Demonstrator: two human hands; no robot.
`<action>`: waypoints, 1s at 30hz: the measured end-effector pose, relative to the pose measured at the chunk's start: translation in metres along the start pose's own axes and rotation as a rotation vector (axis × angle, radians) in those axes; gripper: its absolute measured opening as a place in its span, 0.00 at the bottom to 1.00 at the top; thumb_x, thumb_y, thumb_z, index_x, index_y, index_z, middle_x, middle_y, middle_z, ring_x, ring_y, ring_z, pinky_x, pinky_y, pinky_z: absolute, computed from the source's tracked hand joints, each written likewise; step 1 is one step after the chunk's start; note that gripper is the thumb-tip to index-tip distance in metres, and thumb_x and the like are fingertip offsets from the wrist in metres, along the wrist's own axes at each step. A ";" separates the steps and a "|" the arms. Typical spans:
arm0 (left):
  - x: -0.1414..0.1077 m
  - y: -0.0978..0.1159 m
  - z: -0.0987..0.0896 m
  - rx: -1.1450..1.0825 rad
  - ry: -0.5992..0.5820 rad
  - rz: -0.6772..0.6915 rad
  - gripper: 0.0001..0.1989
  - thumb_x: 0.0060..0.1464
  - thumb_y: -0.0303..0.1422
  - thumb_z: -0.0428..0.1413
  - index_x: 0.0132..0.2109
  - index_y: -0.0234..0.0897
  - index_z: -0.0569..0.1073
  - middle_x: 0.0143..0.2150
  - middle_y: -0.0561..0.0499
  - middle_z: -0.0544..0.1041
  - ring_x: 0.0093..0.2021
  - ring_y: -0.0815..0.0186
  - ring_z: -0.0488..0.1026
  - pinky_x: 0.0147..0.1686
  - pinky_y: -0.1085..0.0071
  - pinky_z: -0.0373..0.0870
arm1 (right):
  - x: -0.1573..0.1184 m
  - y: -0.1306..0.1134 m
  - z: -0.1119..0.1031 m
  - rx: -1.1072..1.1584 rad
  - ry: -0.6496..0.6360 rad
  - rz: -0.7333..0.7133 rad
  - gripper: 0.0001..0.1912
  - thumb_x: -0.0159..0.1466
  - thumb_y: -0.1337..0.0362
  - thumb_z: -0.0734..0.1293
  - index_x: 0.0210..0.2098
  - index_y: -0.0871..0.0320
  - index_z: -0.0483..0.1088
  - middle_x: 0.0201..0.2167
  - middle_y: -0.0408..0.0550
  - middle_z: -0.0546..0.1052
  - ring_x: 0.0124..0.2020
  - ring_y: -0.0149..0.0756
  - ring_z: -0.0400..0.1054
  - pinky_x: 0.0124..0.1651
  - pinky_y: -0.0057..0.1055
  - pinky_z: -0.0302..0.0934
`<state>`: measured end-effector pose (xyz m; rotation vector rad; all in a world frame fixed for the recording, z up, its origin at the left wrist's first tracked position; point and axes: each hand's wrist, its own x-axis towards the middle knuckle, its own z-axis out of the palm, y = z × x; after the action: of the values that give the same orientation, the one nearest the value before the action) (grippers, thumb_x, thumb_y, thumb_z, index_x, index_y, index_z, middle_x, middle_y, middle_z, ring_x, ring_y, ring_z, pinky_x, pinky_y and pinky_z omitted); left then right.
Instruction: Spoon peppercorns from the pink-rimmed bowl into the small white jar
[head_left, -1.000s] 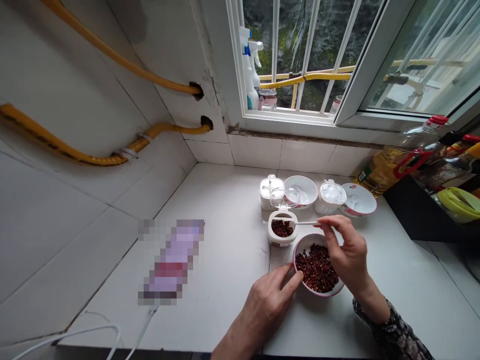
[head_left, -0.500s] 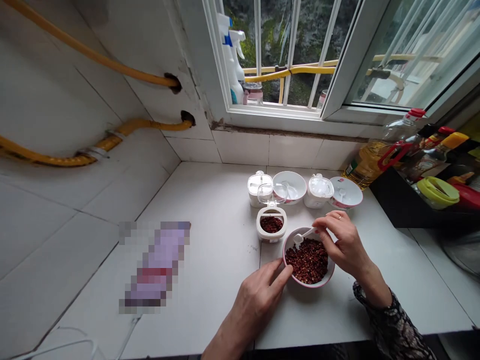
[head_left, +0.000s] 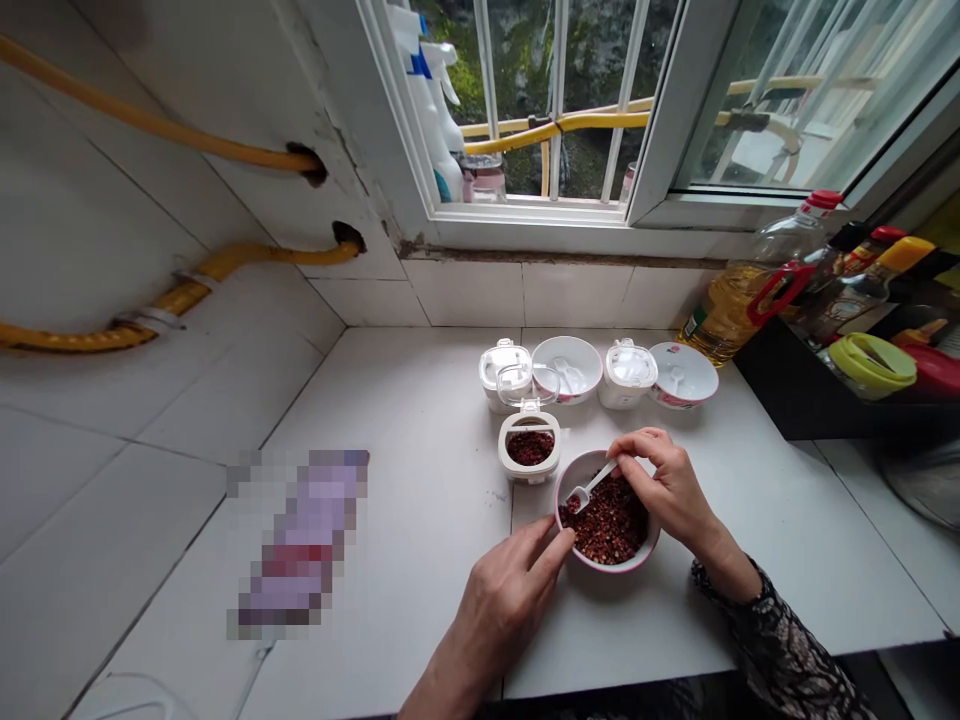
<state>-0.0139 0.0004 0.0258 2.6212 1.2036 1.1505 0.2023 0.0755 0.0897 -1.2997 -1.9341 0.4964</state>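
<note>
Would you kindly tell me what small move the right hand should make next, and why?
Probably the right hand should lift its white spoon towards the open container, keeping it level: the spoon's tip appears loaded with dark red pieces, similar pieces lie in that container, and the left hand holds the rim of the near bowl.

2 yellow pipes (head_left: 161, 125) enter holes in the tiled wall (head_left: 247, 205) beside a barred, daylit window (head_left: 646, 130).

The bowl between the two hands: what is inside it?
Inside the bowl are dark red bits and the head of the spoon. The bits hide the bowl's bottom, so it cannot be seen.
</note>
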 end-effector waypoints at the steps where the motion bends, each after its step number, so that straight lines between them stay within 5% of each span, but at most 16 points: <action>1: 0.000 0.000 0.000 0.002 0.001 -0.001 0.17 0.62 0.21 0.47 0.55 0.35 0.70 0.48 0.41 0.78 0.46 0.63 0.78 0.42 0.71 0.76 | 0.000 0.001 -0.001 0.015 0.015 0.020 0.09 0.62 0.69 0.61 0.30 0.53 0.72 0.23 0.43 0.77 0.35 0.41 0.70 0.43 0.39 0.61; 11: 0.001 0.000 0.001 0.009 0.004 0.003 0.16 0.63 0.21 0.47 0.54 0.35 0.71 0.46 0.41 0.78 0.44 0.63 0.78 0.41 0.71 0.77 | -0.001 0.002 0.001 0.048 0.063 0.098 0.09 0.59 0.68 0.61 0.28 0.53 0.73 0.21 0.43 0.77 0.35 0.42 0.70 0.45 0.40 0.61; 20: 0.000 -0.001 0.001 0.017 -0.001 0.012 0.16 0.63 0.22 0.47 0.55 0.35 0.70 0.47 0.41 0.78 0.45 0.63 0.78 0.41 0.72 0.77 | 0.005 0.000 -0.001 0.440 0.058 0.363 0.08 0.58 0.59 0.65 0.29 0.57 0.73 0.22 0.43 0.76 0.25 0.36 0.72 0.33 0.33 0.66; 25: -0.001 -0.001 0.002 0.010 0.001 0.010 0.16 0.64 0.23 0.46 0.54 0.34 0.70 0.46 0.41 0.78 0.44 0.63 0.79 0.41 0.71 0.77 | 0.006 -0.013 0.003 0.371 0.202 0.208 0.07 0.63 0.60 0.65 0.35 0.56 0.74 0.30 0.46 0.79 0.31 0.37 0.74 0.37 0.34 0.68; 30: -0.002 -0.002 0.003 0.015 0.004 0.013 0.17 0.63 0.22 0.46 0.55 0.35 0.70 0.47 0.42 0.78 0.45 0.63 0.78 0.41 0.72 0.77 | 0.006 -0.025 0.011 0.015 0.241 -0.291 0.12 0.66 0.72 0.61 0.41 0.54 0.74 0.34 0.47 0.81 0.35 0.39 0.73 0.44 0.40 0.64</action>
<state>-0.0140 0.0010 0.0220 2.6433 1.2022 1.1539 0.1774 0.0719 0.1015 -0.9959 -1.8693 0.1984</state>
